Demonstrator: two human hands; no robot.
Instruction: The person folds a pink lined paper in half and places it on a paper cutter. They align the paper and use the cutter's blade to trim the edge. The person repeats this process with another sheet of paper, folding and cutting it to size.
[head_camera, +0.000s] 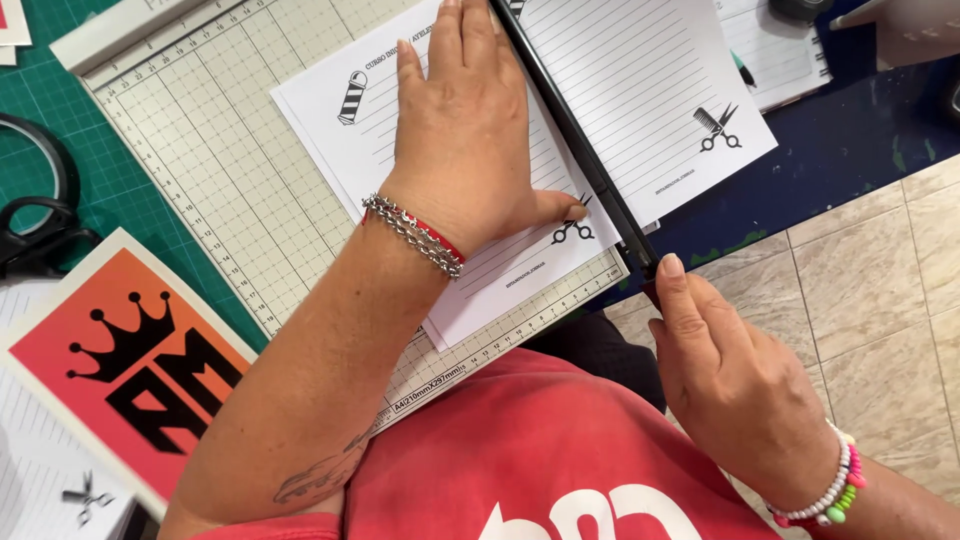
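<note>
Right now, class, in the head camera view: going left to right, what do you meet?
Black scissors → orange card with black crown → left hand pressing lined sheets → black cutter arm → right hand on its end → beaded bracelets.

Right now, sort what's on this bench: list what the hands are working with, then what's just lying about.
In use:
left hand flat on the lined sheets
right hand on the cutter arm
gridded cutter base

Lying about:
orange crown print
green cutting mat
black scissors
</note>
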